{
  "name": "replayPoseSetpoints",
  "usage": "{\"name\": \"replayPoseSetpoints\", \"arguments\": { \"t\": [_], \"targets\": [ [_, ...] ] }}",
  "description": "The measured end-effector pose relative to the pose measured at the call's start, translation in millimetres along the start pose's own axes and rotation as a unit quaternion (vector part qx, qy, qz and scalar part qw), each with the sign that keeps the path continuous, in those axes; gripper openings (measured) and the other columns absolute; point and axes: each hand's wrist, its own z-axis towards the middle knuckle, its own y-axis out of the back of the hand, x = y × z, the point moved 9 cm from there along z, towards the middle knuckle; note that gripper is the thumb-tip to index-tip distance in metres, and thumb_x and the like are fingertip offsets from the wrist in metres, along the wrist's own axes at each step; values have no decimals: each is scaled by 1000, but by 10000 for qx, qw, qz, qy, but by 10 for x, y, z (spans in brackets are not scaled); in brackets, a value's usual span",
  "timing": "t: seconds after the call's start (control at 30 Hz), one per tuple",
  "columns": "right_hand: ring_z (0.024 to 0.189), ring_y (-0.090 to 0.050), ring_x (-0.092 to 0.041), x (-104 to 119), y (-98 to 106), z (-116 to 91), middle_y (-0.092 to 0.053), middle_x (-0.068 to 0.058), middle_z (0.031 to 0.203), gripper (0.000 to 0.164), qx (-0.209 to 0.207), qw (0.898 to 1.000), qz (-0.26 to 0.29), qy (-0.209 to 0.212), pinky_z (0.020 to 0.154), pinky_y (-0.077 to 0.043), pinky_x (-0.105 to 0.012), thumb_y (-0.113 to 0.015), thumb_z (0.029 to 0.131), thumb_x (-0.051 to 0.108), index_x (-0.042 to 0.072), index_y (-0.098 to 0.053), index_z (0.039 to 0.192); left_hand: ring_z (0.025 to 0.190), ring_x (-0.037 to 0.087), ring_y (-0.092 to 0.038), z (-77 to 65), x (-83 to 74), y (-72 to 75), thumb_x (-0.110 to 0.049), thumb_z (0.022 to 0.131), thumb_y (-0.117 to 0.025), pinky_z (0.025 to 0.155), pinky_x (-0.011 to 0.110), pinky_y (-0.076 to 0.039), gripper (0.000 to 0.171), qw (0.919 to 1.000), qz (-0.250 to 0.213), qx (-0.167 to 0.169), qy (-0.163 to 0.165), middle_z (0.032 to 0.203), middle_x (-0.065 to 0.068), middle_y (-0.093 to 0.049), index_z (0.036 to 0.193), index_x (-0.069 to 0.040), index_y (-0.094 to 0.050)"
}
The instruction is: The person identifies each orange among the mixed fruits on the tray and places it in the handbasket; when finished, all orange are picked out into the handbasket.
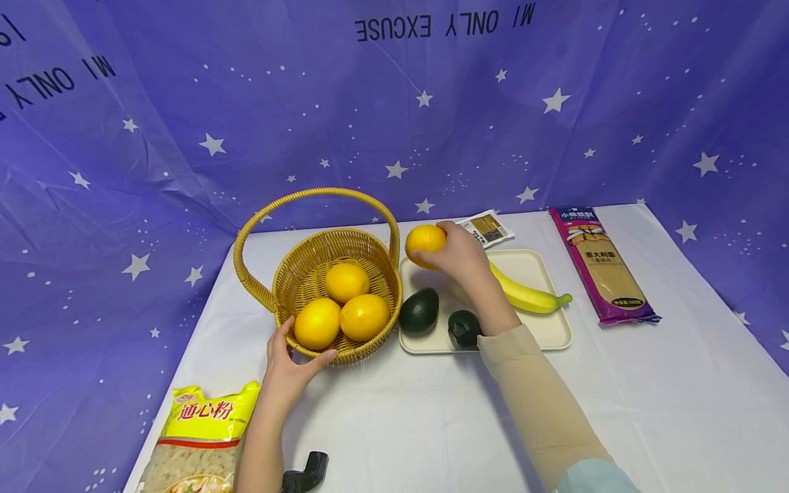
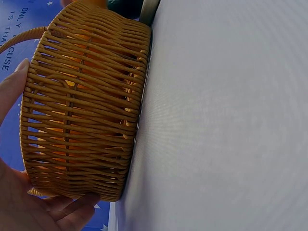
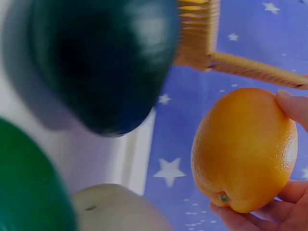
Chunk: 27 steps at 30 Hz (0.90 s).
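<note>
My right hand point(image 1: 461, 252) grips an orange point(image 1: 425, 245) above the left end of a cream tray point(image 1: 557, 335). In the right wrist view thumb and fingers close round the same orange point(image 3: 245, 149). Against the near left rim of a wicker basket point(image 1: 335, 239), my left hand point(image 1: 290, 373) holds on with its thumb and fingers spread along the side. Three oranges point(image 1: 364, 317) lie inside the basket. On the tray are a dark avocado point(image 1: 419, 311), a second dark green one point(image 1: 464, 329) and a banana point(image 1: 530, 298). A pale round fruit point(image 3: 118, 209) appears beside them, mostly hidden by my arm in the head view.
A yellow bag of macaroni point(image 1: 203, 438) lies at the front left, beside a black object point(image 1: 308, 472) partly behind my forearm. A small packet point(image 1: 490, 228) sits behind the tray. To the right lies a purple spaghetti pack point(image 1: 600, 267). The basket's tall handle point(image 1: 320, 194) arches above its rim.
</note>
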Motion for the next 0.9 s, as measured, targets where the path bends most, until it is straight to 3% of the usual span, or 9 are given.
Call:
{"name": "replayPoseSetpoints", "arguments": {
  "t": [0.33,0.5,0.67,0.9],
  "targets": [
    [107,-53,-26,275,272,-315,-55,-6,129,87,-224,9993,163,240,87,-47,-45,-75,71,61,15,-49,139,141,41,-20,-6,-6,-2,-57,76,-75,111,53,-25,112,10000,-22,-10,-21,157,19,-4,155,-17,-7],
    [109,-53,-22,451,313,-479,-54,-2,132,91,-88,9980,429,450,89,-48,-42,-75,69,65,16,-47,141,141,41,-20,-4,-2,3,-57,75,-75,111,53,-25,112,10000,-46,-15,-12,157,19,-4,155,-18,-7],
    [107,-56,-19,656,187,-583,-54,0,133,90,160,9943,694,791,88,-49,-39,-76,69,64,17,-48,141,141,42,-20,-2,2,6,-57,76,-75,110,53,-26,113,10000,-38,-21,-14,157,19,-4,155,-18,-6],
    [111,-56,-19,938,-216,-613,-53,0,135,88,403,9884,679,1300,90,-49,-38,-75,71,63,17,-49,140,141,42,-20,-5,4,3,-60,75,-74,110,54,-25,113,10000,-18,8,29,157,18,-3,155,-19,-6]
  ]
}}
